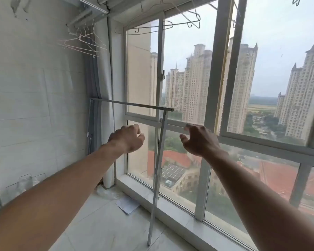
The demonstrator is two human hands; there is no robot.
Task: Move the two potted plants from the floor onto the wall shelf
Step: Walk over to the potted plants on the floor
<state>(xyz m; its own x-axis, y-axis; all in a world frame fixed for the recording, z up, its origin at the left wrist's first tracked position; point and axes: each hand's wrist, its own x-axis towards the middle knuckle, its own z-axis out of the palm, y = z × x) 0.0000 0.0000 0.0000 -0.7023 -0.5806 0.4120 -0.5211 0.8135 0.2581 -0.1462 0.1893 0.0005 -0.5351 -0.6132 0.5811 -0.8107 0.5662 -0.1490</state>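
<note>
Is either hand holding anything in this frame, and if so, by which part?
Nothing is held. The left hand and right hand hang in the air with loosely curled fingers, either side of the thin grey metal rack, not touching it.

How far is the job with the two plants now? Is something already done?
Nothing visibly done: no potted plant and no wall shelf appears in this view. Both hands hold nothing; the left hand and right hand are raised with loosely curled fingers near a thin metal rack by the window. Both plants seemingly remain to be moved.
</note>
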